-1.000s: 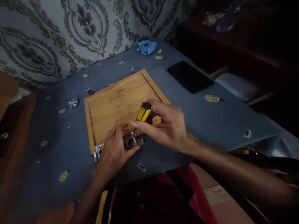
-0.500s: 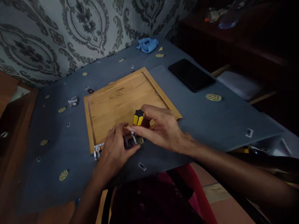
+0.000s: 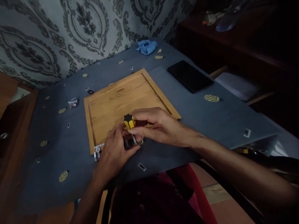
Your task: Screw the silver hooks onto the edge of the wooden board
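Observation:
A framed wooden cabinet door (image 3: 114, 107) lies flat on the cloth-covered table. My right hand (image 3: 161, 127) is closed around a screwdriver (image 3: 129, 122) with a black and yellow handle, which stands upright over the door's near edge; its tip is hidden. Beside it, my left hand (image 3: 113, 152) curls at the same edge, its fingers and thumb around a metal hinge (image 3: 134, 139) that is partly covered. A second hinge (image 3: 97, 151) sits at the door's near left corner, just left of my left hand.
Another loose metal hinge (image 3: 73, 103) rests on the tablecloth (image 3: 53, 168) left of the door. At the right lies a black phone or tablet (image 3: 190, 76). A crumpled blue cloth (image 3: 146, 47) is near the patterned curtain (image 3: 84, 28) at the back.
The screwdriver's handle has moved left and slightly down with my right hand. My left hand stays nearly where it was at the hinge.

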`<action>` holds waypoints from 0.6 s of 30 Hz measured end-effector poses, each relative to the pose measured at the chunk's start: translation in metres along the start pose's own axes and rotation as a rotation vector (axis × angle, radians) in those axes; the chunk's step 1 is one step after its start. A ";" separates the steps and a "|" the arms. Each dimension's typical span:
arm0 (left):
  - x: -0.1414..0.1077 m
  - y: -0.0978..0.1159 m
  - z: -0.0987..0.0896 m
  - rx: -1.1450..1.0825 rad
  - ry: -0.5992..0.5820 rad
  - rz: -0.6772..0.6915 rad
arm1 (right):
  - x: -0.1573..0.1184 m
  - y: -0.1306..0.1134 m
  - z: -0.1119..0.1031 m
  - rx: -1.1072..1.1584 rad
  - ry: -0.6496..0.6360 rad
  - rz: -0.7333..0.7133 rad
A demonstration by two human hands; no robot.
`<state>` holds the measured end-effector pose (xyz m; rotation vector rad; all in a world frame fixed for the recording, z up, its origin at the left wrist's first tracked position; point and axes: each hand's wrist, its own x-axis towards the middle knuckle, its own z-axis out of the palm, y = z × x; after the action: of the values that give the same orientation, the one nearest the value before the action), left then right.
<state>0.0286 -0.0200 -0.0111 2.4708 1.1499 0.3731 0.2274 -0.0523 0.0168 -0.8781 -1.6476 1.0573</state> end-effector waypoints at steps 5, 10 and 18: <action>-0.001 -0.001 -0.001 0.055 -0.046 -0.025 | 0.003 0.004 0.007 -0.252 0.106 -0.166; -0.002 -0.002 0.000 0.044 -0.042 0.002 | 0.001 0.011 0.021 -0.369 0.290 -0.201; 0.000 0.002 -0.004 -0.101 -0.067 -0.050 | -0.006 0.000 0.016 -0.313 0.674 -0.185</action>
<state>0.0287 -0.0200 -0.0066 2.3453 1.1350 0.3228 0.2137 -0.0619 0.0119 -1.1090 -1.2898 0.3116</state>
